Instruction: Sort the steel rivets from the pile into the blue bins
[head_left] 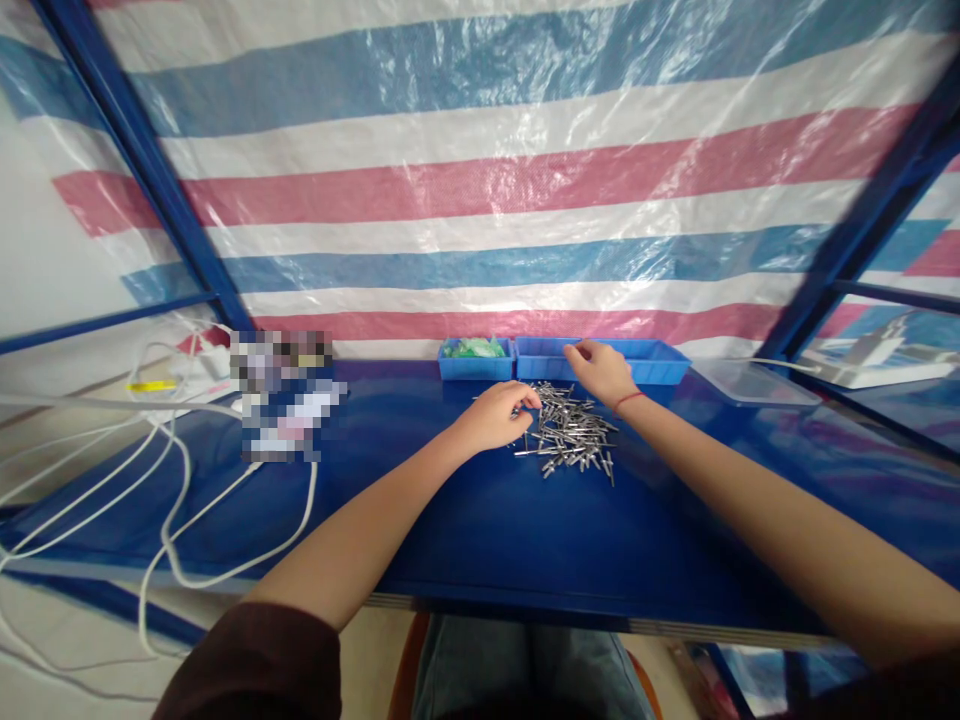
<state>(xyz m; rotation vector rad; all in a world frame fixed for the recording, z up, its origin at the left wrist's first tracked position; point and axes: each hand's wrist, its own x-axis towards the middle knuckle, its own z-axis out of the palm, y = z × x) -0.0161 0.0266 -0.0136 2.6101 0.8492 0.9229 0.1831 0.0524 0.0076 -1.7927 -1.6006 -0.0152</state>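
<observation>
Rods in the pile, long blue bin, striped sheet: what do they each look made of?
Rods: most likely metal, bare and shiny, from the silvery colour and bright glints; which metal, I can't tell.
Long bin: probably plastic, smooth, judging by its uniform blue walls.
Striped sheet: seemingly plastic, glossy, given the creases and strong reflections.

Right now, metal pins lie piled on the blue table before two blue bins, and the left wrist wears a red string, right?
One slip: the red string is on the wrist of the right hand, not the left hand, as the head view shows. The metal pins do lie piled on the blue table before two blue bins.
</observation>
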